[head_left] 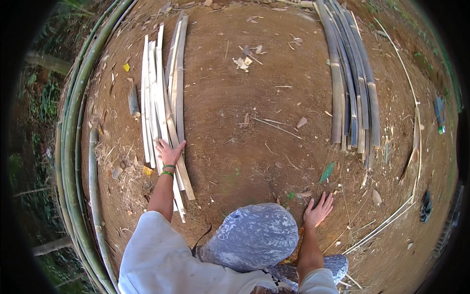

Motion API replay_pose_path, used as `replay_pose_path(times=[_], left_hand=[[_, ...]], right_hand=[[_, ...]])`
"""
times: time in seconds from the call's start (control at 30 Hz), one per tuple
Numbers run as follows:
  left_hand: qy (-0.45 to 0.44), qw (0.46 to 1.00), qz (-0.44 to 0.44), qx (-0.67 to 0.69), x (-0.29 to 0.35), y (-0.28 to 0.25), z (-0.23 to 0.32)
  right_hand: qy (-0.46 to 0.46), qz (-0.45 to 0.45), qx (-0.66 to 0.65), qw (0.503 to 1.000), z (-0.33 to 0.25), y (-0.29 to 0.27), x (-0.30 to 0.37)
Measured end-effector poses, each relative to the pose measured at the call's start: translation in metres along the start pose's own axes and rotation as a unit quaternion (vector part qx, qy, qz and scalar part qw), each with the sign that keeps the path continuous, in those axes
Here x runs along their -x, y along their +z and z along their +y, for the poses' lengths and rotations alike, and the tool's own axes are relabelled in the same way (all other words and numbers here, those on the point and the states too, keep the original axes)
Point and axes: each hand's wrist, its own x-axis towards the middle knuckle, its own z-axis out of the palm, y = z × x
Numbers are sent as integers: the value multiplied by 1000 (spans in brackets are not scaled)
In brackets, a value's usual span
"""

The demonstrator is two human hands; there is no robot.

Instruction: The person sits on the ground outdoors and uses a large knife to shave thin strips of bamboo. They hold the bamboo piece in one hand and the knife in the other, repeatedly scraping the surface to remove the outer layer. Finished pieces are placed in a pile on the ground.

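Observation:
My left hand (169,153) lies with spread fingers on a stack of pale split bamboo strips (157,98). The strips run lengthwise away from me at the left, some fanned out at their near ends. Two darker strips (180,73) lie along the stack's right side. My right hand (318,210) is stretched out flat on the brown soil, fingers apart and holding nothing. Just beyond it lies a green leaf (327,172). Farther off at the right is a second bundle of dark bamboo strips (350,83), apart from both hands.
Long green bamboo poles (73,122) curve along the left edge, with a shorter pole (95,196) beside them. A cut bamboo piece (133,101) lies left of the pale strips. Thin canes (382,226) lie at the right, near a dark object (426,207) and a blue item (439,112).

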Motion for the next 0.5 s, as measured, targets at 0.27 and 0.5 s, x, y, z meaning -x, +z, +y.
replay_pose_path(times=[0.27, 0.5], left_hand=[[43, 999, 25, 7, 15, -6, 30], [87, 989, 97, 73, -8, 7, -13]], right_hand=[[2, 7, 7, 1000, 2, 2, 4], [1, 10, -9, 1000, 1, 0, 2]])
